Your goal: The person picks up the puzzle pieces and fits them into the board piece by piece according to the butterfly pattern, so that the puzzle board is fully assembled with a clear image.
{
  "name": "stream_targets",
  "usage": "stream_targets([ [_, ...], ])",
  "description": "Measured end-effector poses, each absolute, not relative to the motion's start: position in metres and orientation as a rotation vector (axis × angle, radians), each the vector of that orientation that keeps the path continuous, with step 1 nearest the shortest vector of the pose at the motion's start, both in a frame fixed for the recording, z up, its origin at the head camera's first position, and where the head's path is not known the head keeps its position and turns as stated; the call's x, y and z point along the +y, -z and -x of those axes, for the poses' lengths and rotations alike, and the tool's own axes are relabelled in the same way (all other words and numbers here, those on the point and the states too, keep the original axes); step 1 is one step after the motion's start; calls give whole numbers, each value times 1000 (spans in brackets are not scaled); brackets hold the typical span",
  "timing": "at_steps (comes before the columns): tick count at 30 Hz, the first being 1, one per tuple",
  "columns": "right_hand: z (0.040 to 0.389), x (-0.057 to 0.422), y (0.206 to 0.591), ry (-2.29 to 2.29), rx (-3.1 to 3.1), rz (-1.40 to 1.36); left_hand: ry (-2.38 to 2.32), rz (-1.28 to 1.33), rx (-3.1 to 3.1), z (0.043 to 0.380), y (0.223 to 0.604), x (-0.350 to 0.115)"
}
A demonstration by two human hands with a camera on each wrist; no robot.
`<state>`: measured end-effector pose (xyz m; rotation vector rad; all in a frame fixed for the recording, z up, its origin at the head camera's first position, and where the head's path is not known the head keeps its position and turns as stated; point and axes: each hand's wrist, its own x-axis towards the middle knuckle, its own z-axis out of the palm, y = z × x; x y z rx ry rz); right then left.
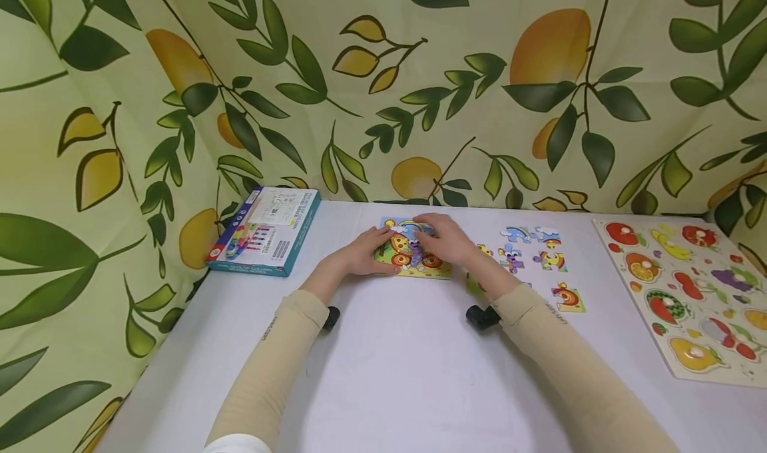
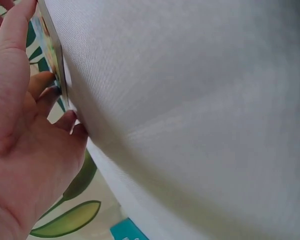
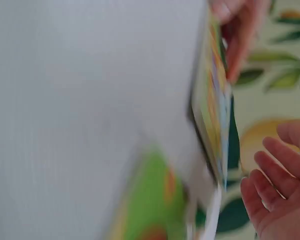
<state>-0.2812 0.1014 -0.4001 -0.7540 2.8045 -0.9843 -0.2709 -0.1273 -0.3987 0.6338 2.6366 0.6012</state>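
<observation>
A small picture puzzle (image 1: pixel 400 244), with a butterfly and a rainbow, lies flat at the table's far middle. My left hand (image 1: pixel 365 252) grips its left side, thumb at the near edge and fingers toward the far edge. In the left wrist view, the left hand (image 2: pixel 35 135) holds the thin board (image 2: pixel 52 47) side-on. Over the puzzle's right part hovers my right hand (image 1: pixel 446 240). The right wrist view, partly blurred, shows the right hand (image 3: pixel 285 180) with loosely bent fingers and nothing in them, beside the board (image 3: pixel 212 105).
Several loose puzzle pieces (image 1: pixel 568 298) lie right of the puzzle, some behind my right forearm. A teal-edged box (image 1: pixel 266 230) sits at the left. At the right is a wooden fruit knob puzzle (image 1: pixel 689 293). Patterned cloth (image 1: pixel 371 133) hangs behind the table.
</observation>
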Motion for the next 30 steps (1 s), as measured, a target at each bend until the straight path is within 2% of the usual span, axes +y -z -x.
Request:
stream_targets([
  [4,286,144,390,1220,2835,380,-616,-600,2633,270,399,-127],
  [9,285,204,385,1285,2840,137,-624,-569,2634,269,400,-128],
  [18,279,261,396,1040,2918,91,-656,-575,2622,269,402,-128],
  [30,286,285,396,819,2855,157,-663,-582,2618,269,398,-126],
])
